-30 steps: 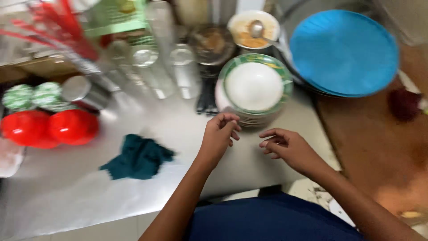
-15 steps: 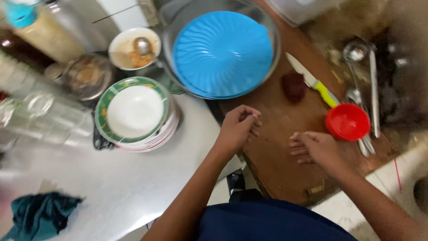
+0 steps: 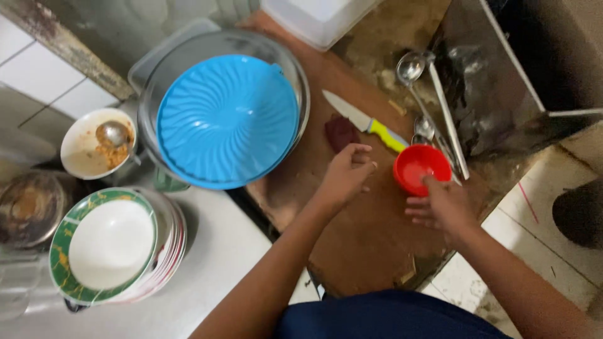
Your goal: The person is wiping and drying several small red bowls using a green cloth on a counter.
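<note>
At centre right of the frame, the right hand (image 3: 443, 207) is touching the near rim of the small red bowl (image 3: 419, 168) on the wooden counter (image 3: 364, 238), fingers loosely spread, gripping nothing yet. The left hand (image 3: 345, 176) is hovering empty, fingers half curled, near the dark red piece (image 3: 340, 132) and the yellow-handled knife (image 3: 364, 120). The bowl is looking light, stiff, probably plastic and slippery; rim pinching appears best.

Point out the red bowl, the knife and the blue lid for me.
red bowl (image 3: 416, 168): head view, on its inner floor.
knife (image 3: 349, 112): head view, on the middle of its blade.
blue lid (image 3: 227, 120): head view, on its ribbed centre.
</note>
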